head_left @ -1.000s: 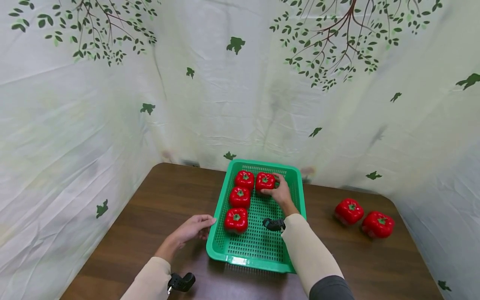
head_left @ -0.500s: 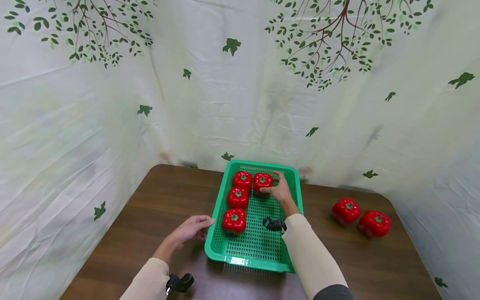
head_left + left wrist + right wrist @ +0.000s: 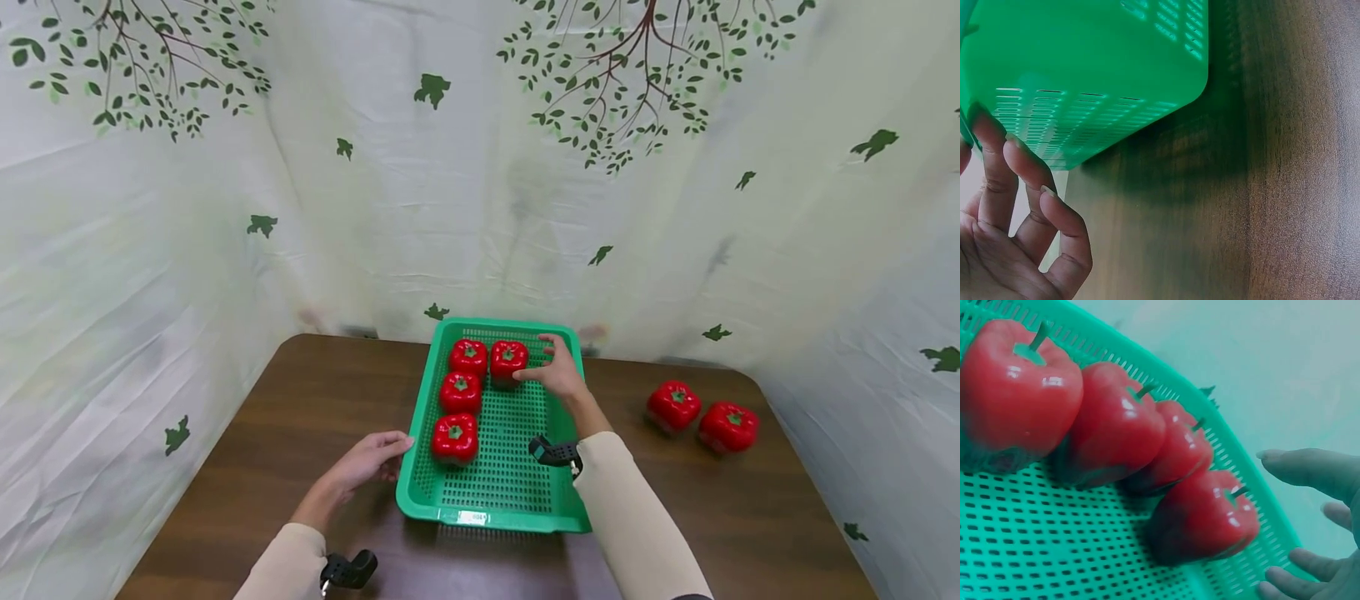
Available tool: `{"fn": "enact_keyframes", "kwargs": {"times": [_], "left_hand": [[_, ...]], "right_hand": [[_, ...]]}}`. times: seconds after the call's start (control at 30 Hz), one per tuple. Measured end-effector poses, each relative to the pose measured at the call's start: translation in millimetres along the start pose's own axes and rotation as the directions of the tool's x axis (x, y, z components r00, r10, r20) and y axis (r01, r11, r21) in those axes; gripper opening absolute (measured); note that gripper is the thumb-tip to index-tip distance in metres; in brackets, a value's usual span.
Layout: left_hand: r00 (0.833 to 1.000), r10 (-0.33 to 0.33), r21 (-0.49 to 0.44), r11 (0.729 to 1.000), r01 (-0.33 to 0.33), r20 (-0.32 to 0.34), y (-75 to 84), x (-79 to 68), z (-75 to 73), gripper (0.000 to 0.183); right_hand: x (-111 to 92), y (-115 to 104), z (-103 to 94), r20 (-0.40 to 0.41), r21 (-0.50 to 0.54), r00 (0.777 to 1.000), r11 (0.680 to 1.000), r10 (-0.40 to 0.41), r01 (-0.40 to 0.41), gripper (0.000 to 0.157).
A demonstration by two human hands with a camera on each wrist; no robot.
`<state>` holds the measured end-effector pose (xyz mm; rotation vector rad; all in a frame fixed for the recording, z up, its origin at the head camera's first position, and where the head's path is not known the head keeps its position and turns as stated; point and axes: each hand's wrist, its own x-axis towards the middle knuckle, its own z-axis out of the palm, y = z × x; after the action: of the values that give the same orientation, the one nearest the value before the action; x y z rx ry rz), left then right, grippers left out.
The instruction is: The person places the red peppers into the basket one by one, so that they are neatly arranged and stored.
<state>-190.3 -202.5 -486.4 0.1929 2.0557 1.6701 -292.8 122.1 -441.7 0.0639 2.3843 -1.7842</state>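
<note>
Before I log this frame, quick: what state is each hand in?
Left hand: closed, pinching the basket by its rim.
Right hand: open, holding nothing.

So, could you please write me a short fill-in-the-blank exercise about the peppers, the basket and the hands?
1. The green basket holds ____ red peppers.
2. In the head view, two loose peppers sit on the table to the ____ of the basket.
3. The grip pinching the basket's rim is the person's ____ one.
4. The other grip, its fingers spread, is holding ____.

Missing words: four; right; left; nothing.
</note>
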Motion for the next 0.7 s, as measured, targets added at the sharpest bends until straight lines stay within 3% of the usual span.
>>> {"fn": "enact_keyframes", "kwargs": {"times": [0.23,0.53,0.7], "left_hand": [[1.0,-0.001,-0.017,1.0,0.001,-0.004,0.3,-0.7,-1.4,0.042],[1.0,0.015,-0.02,1.0,-0.014,0.028,1.5,-0.9,-2.1,0.041],[1.0,0.009,-0.015,1.0,-0.008,0.03,1.8,-0.2,-2.1,0.041]], "right_hand": [[-17,-10,-12.2,0.09,-0.011,0.996,1.0,-0.024,0.025,0.082],[-33,-4,-29.9,0.196,-0.049,0.969,0.986,-0.149,0.162,0.061],[-42,1,-44.1,0.231,-0.05,0.949,0.971,-0.216,0.233,0.057]]}}
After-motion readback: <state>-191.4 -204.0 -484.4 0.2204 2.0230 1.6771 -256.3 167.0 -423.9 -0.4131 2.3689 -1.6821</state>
